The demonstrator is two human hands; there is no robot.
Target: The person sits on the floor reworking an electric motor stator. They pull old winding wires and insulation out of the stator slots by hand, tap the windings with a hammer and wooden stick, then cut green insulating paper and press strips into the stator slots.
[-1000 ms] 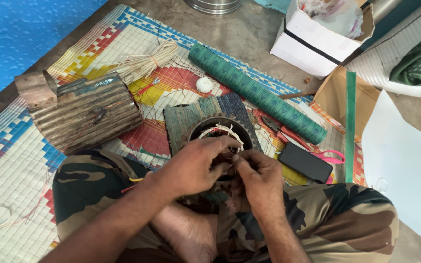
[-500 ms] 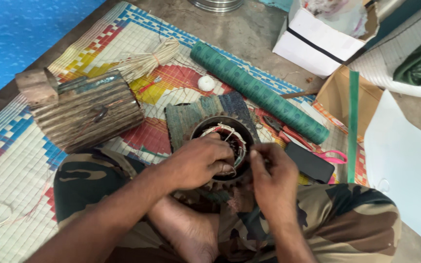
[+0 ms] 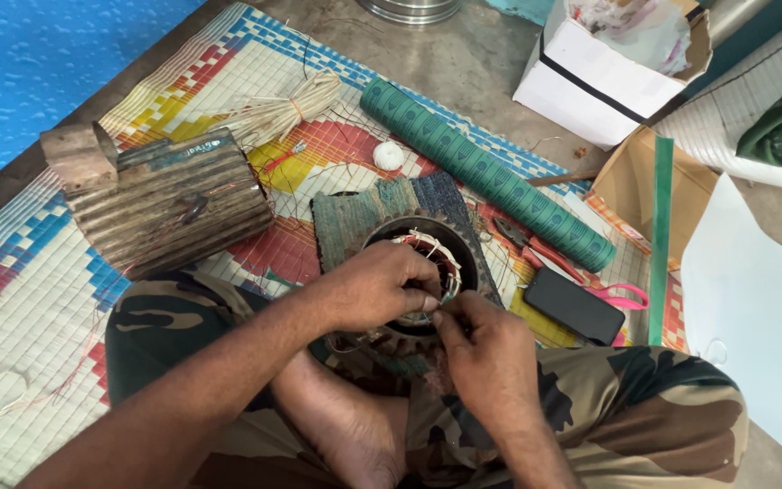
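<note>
A round metal motor stator point(image 3: 450, 246) with copper and white windings rests on a folded cloth point(image 3: 364, 213) in front of my crossed legs. My left hand point(image 3: 377, 285) lies over the stator's near rim, fingers curled on the windings. My right hand point(image 3: 491, 358) sits just below and to the right, its fingertips pinching a thin wire at the stator's edge, close to the left fingertips.
A ribbed wooden block point(image 3: 169, 208) lies at the left on the woven mat point(image 3: 38, 299). A green roll point(image 3: 491, 177), pliers point(image 3: 527, 244), a black phone point(image 3: 575, 305), a white ball point(image 3: 388, 155), a fibre bundle point(image 3: 282, 113) and a white box point(image 3: 608, 68) surround the work.
My hands have shifted from covering the stator to its near edge. The right hand has dropped lower, and more of the windings shows.
</note>
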